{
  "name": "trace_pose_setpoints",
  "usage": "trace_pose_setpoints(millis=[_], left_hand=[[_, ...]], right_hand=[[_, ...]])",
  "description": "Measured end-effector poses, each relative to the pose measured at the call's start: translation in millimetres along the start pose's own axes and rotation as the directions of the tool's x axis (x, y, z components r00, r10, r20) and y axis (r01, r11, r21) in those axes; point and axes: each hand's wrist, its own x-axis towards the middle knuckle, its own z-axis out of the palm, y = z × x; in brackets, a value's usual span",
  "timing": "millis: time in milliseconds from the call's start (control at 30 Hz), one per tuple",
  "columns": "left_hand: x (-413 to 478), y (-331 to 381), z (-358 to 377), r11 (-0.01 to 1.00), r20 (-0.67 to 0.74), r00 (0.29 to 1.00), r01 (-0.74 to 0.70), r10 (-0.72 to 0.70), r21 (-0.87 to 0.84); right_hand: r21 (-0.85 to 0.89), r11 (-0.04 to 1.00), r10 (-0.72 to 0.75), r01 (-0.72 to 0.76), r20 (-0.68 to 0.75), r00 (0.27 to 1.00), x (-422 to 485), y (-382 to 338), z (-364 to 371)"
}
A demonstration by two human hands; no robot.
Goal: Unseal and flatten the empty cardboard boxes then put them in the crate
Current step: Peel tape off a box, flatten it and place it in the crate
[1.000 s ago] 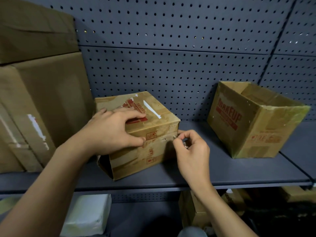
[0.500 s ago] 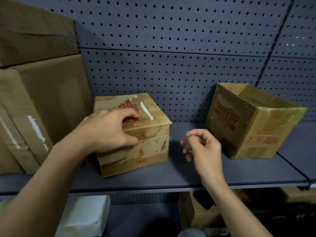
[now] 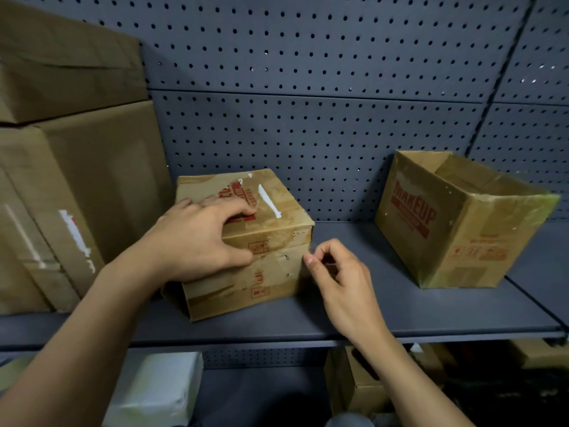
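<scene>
A small taped cardboard box point(image 3: 277, 272) with red print sits on the grey shelf point(image 3: 369, 315), slightly skewed. My left hand point(image 3: 200, 238) grips its top front edge, fingers on the top and thumb on the front face. Just right of the box, my right hand point(image 3: 341, 282) has curled fingers, and its index fingertip is at the box's right front corner. Whether it pinches any tape is unclear. A second box point(image 3: 462, 238), printed "MAKEUP", stands farther right on the shelf, tilted with its top open. No crate is in view.
Two large brown boxes point(image 3: 77, 195) are stacked at the left end of the shelf, close to the small box. A grey pegboard point(image 3: 308, 134) forms the back wall. Below the shelf lie a white package point(image 3: 154, 389) and more cardboard boxes point(image 3: 354, 389).
My right hand pulled away from the small box's corner to the right, then came back to that corner. The box turned slightly under my left hand, which kept its grip.
</scene>
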Motion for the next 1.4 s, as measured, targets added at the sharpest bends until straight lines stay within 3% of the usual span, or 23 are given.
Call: trace_pose_setpoints(millis=[133, 233, 333, 400, 500, 700, 1033, 1233, 1400], left_hand=[[2, -5, -2, 1.0, 0.024, 1.0, 0.001, -0.001, -0.019], [2, -9, -4, 0.998, 0.043, 0.999, 0.004, -0.001, -0.057], [0, -11, -8, 0.997, 0.072, 0.997, 0.012, -0.006, -0.082], [1, -8, -9, 0.996, 0.09, 0.996, 0.022, -0.015, -0.082], [2, 2, -8, 1.0, 0.082, 0.996, 0.027, -0.027, 0.001], [-1, 17, 11, 0.987, -0.02, 1.0, -0.016, 0.019, 0.157], [1, 33, 29, 0.969, -0.207, 0.974, -0.042, 0.094, 0.242], [1, 26, 27, 0.984, -0.199, 0.974, -0.078, 0.109, 0.16], [3, 17, 33, 0.975, -0.222, 0.961, -0.123, 0.163, 0.186]], right_hand=[[0.196, 0.977, 0.076, -0.083, 0.044, 0.996, 3, 3, -5], [0.508, 0.84, 0.213, -0.191, 0.014, 0.977, 11, 4, -10], [0.617, 0.752, 0.294, -0.233, 0.003, 0.956, 15, 5, -18], [0.618, 0.742, 0.301, -0.26, 0.039, 0.953, 13, 4, -17], [0.518, 0.822, 0.214, -0.236, 0.103, 0.971, 11, 0, -15], [0.406, 0.896, 0.115, -0.18, 0.179, 0.977, 6, -2, -19], [0.486, 0.858, 0.003, -0.164, 0.315, 0.949, 0, -12, -15], [0.506, 0.834, 0.037, -0.218, 0.343, 0.938, 3, -4, -9], [0.474, 0.858, 0.029, -0.201, 0.344, 0.938, 5, -8, -9]])
